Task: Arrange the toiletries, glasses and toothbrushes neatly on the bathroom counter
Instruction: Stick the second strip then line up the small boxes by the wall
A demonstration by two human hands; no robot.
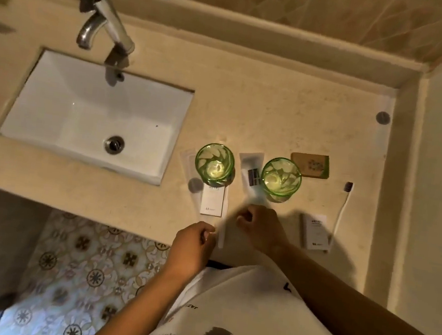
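Observation:
Two green glasses stand upright on the beige counter (291,114), the left glass (214,163) and the right glass (281,178). A white tube with a dark cap (253,171) lies between them. A white box (212,202) lies just in front of the left glass and a second white box (316,232) at the right. Beside that box lies a white toothbrush with dark bristles (342,211). My left hand (193,243) and my right hand (261,227) pinch a thin white wrapped toothbrush (221,236) over the counter's front edge. It is blurred.
A white sink (53,106) with a chrome tap (92,26) fills the counter's left part. A brown soap box (310,165) lies behind the right glass. A clear wrapper (187,157) and a small grey round thing (195,185) lie left of the left glass. A wall closes the right side.

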